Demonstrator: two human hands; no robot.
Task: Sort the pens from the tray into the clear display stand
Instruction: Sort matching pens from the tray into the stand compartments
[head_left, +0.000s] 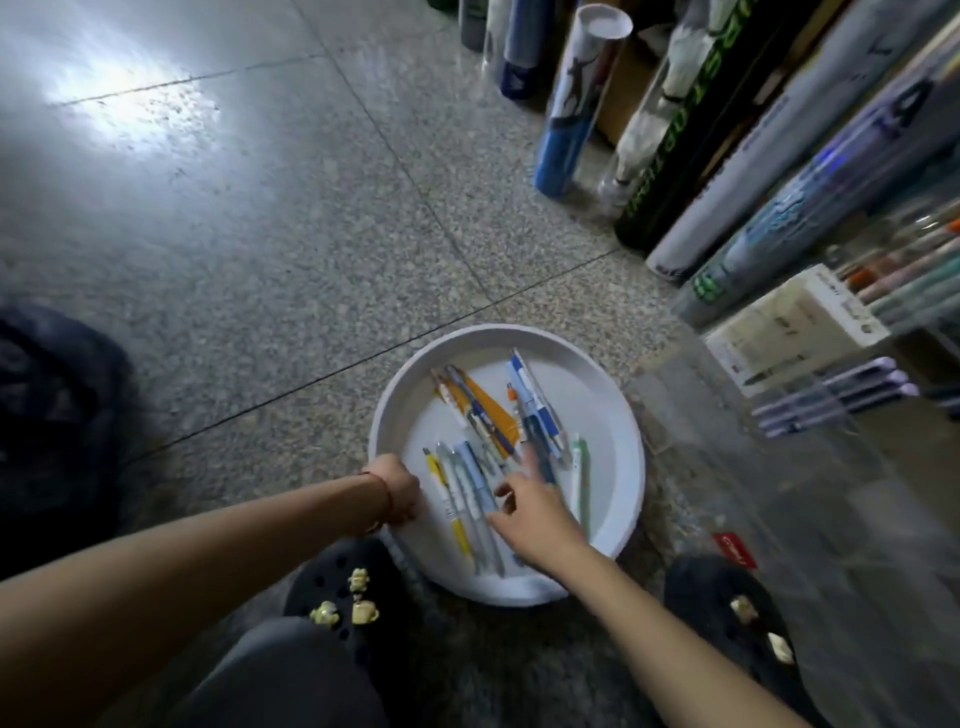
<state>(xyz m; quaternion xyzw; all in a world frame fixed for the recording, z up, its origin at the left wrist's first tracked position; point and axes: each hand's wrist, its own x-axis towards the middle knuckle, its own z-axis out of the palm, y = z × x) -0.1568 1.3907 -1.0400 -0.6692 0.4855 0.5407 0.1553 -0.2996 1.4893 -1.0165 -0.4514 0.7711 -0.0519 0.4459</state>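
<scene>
My left grip (397, 488) holds the tray (498, 332) rim; my right grip (535, 512) spreads wide, empty, over the pens (467, 499). Overlapping, they may drag out together and drop before the stand (693, 400) at the right edge of the floor (260, 234).

Only one cam here, worn on the person's head, wide-angle so straight lines bend a bit toward the sides, facing forward and steeply down at the speckled floor (260, 260), and close enough that the round tray (597, 426) fills the lower middle.
</scene>
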